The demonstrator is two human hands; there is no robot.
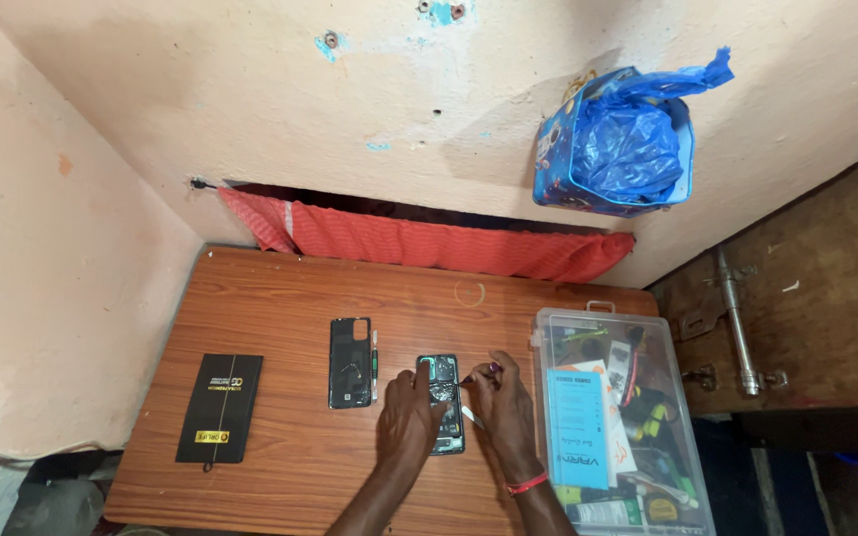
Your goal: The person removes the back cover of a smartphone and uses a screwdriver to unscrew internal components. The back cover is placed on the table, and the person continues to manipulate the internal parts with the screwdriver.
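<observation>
I am pinning the opened phone (441,402), near-centre on the counter (280,298), flat under my left hand (406,412); my right hand (504,402) is pinching a thin tool (476,374). Best working slowly, keeping pressure light.

Bare wood is lying open along the tabletop's (280,298) far edge; a clear plastic organiser box (620,417) is blocking its right edge.

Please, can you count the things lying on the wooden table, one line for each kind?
Opened phone under both hands: 1
Phone back cover: 1
Thin tool beside the cover: 1
Black box: 1
Clear plastic parts box: 1
Total: 5
</observation>
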